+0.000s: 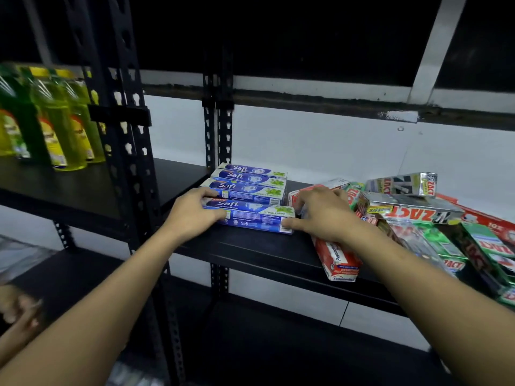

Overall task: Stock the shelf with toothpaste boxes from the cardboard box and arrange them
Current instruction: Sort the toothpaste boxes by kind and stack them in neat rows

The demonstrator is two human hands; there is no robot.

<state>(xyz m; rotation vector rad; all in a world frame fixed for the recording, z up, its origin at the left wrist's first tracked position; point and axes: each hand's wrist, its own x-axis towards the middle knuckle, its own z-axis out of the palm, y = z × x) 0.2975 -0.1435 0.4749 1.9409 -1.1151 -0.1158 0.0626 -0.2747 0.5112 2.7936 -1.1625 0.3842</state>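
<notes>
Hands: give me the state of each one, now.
Left hand: grips the left end of the front Safi box.
Right hand: thumb on that box's right end, fingers curled over the mixed pile; whether it grips cannot be told.

This looks like a shop, or its stockroom. Bolt-together black racking [131,168] runs along a plain white wall [334,146], and one slotted post [216,135] at the back marks the bays. Right of that post, on a dark shelf [250,254], four identical blue toothpaste boxes [248,188] lie in a tidy row, labels up. Further right of the post sprawls a loose heap of red, green and silver toothpaste boxes [418,215]. Left of the post, matching yellow-green bottles [55,126] stand packed in ranks.
</notes>
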